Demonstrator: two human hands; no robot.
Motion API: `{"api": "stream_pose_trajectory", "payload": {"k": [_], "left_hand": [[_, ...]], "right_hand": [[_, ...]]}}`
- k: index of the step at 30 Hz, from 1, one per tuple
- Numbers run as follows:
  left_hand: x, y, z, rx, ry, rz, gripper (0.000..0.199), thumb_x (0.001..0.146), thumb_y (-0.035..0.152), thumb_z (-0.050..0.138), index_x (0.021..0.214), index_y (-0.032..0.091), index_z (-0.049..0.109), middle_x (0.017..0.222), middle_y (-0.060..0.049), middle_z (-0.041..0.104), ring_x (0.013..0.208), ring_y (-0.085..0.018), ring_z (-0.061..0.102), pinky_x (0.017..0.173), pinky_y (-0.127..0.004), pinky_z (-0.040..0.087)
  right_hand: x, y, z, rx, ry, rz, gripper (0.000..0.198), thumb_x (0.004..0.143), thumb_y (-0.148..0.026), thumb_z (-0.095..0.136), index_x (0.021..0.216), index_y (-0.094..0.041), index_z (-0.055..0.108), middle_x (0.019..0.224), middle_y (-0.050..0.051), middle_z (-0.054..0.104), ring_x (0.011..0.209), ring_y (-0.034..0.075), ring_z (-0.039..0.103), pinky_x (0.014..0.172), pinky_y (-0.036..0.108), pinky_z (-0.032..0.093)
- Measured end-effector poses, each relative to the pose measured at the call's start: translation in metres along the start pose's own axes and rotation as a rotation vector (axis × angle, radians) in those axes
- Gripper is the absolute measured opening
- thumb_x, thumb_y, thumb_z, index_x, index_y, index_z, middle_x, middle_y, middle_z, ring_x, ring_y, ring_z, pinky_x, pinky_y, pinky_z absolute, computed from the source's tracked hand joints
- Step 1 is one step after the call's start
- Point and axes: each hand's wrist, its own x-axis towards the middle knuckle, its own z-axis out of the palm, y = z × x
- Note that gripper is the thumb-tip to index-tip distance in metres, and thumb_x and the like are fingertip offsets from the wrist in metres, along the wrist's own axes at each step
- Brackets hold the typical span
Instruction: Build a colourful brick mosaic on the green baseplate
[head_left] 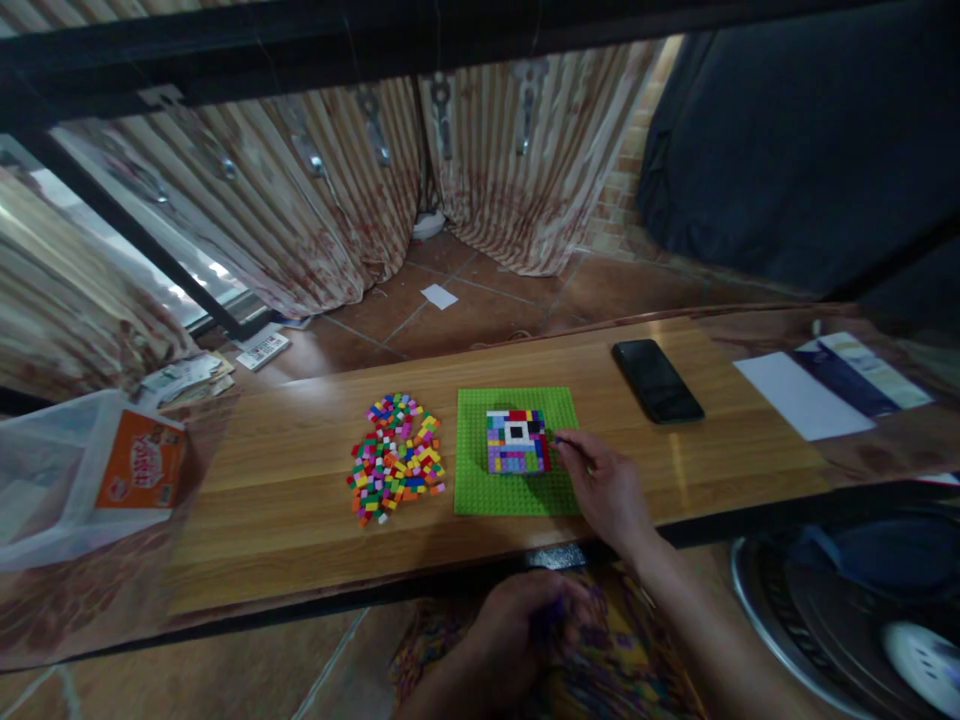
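A green studded baseplate [472, 495] lies on the wooden board. On it sits a square build of mixed-colour toy bricks [517, 462], with a white and black patch in its upper middle. My right hand [604, 490] is over the plate's right edge, thumb and forefinger pinched on a small dark toy brick [559, 438] just right of the build. Below the table's front edge, over my lap, my left hand [517, 625] is curled closed. Something dark purple shows between its fingers, too blurred to name. Left of the plate lies a loose pile of coloured toy bricks [397, 460].
A black phone [658, 380] lies right of the plate, with white paper [802, 395] beyond it. At far left stands a clear plastic bin [56, 480] with an orange label. Curtains [315, 190] hang behind the table. A round dark stool-like object [825, 600] is at lower right.
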Motion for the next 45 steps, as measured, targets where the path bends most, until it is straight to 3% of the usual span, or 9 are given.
{"api": "stream_pose_trajectory", "payload": {"k": [5, 9, 13, 19, 28, 37, 41, 45], "left_hand": [[0.007, -0.007, -0.005, 0.097, -0.03, -0.049, 0.027, 0.075, 0.033, 0.064, 0.08, 0.008, 0.071, 0.073, -0.008, 0.064, 0.052, -0.008, 0.05, 0.049, -0.021, 0.034], [0.011, -0.005, -0.011, 0.111, -0.017, -0.049, 0.029, 0.075, 0.036, 0.064, 0.079, 0.008, 0.071, 0.072, -0.007, 0.063, 0.051, -0.008, 0.048, 0.048, -0.02, 0.033], [0.01, -0.003, -0.014, 0.12, 0.007, -0.048, 0.028, 0.073, 0.037, 0.066, 0.077, 0.009, 0.07, 0.071, -0.007, 0.063, 0.05, -0.008, 0.048, 0.048, -0.02, 0.033], [0.007, 0.001, -0.009, 0.125, 0.027, -0.046, 0.027, 0.072, 0.036, 0.066, 0.076, 0.009, 0.069, 0.071, -0.007, 0.063, 0.051, -0.008, 0.048, 0.048, -0.02, 0.033], [0.009, -0.001, -0.012, 0.137, 0.014, -0.052, 0.028, 0.073, 0.036, 0.066, 0.078, 0.009, 0.069, 0.072, -0.007, 0.063, 0.051, -0.008, 0.048, 0.049, -0.02, 0.034], [0.0, 0.009, -0.001, -0.039, 0.01, 0.007, 0.025, 0.083, 0.028, 0.058, 0.086, 0.007, 0.07, 0.078, -0.008, 0.066, 0.059, -0.009, 0.056, 0.056, -0.02, 0.041], [-0.007, 0.023, 0.006, -0.214, 0.012, 0.071, 0.03, 0.09, 0.031, 0.051, 0.097, 0.007, 0.068, 0.095, -0.013, 0.069, 0.077, -0.015, 0.065, 0.072, -0.025, 0.049], [-0.011, 0.041, 0.009, -0.299, -0.003, 0.173, 0.035, 0.093, 0.032, 0.047, 0.11, 0.007, 0.065, 0.115, -0.016, 0.066, 0.098, -0.02, 0.065, 0.089, -0.031, 0.048]], "right_hand": [[0.006, 0.0, 0.007, 0.017, 0.024, 0.03, 0.027, 0.089, -0.039, 0.05, 0.1, -0.021, 0.067, 0.091, 0.007, 0.072, 0.082, 0.023, 0.067, 0.074, 0.036, 0.052], [0.014, 0.003, 0.018, 0.219, 0.077, 0.082, 0.023, 0.083, -0.041, 0.059, 0.09, -0.023, 0.071, 0.093, 0.006, 0.071, 0.088, 0.021, 0.065, 0.079, 0.036, 0.05], [0.018, 0.006, 0.028, 0.452, 0.129, 0.214, 0.021, 0.072, -0.04, 0.07, 0.082, -0.022, 0.073, 0.088, 0.005, 0.071, 0.083, 0.02, 0.064, 0.075, 0.035, 0.051], [0.021, 0.005, 0.028, 0.657, 0.121, 0.38, 0.019, 0.061, -0.032, 0.079, 0.078, -0.023, 0.075, 0.082, 0.002, 0.074, 0.078, 0.018, 0.065, 0.077, 0.035, 0.051], [0.028, 0.001, 0.023, 0.752, 0.067, 0.49, 0.019, 0.055, -0.029, 0.082, 0.071, -0.022, 0.074, 0.071, 0.0, 0.073, 0.063, 0.014, 0.063, 0.065, 0.03, 0.05], [0.03, 0.002, 0.024, 0.758, 0.062, 0.476, 0.022, 0.051, -0.031, 0.083, 0.068, -0.02, 0.073, 0.069, 0.0, 0.072, 0.061, 0.013, 0.06, 0.064, 0.029, 0.048], [0.026, -0.001, 0.02, 0.773, 0.068, 0.407, 0.021, 0.054, -0.032, 0.083, 0.069, -0.021, 0.073, 0.069, -0.001, 0.07, 0.064, 0.013, 0.06, 0.068, 0.029, 0.047], [0.013, -0.012, 0.01, 0.668, 0.058, 0.272, 0.015, 0.065, -0.033, 0.077, 0.076, -0.023, 0.073, 0.075, -0.001, 0.071, 0.071, 0.014, 0.061, 0.072, 0.03, 0.048]]}}
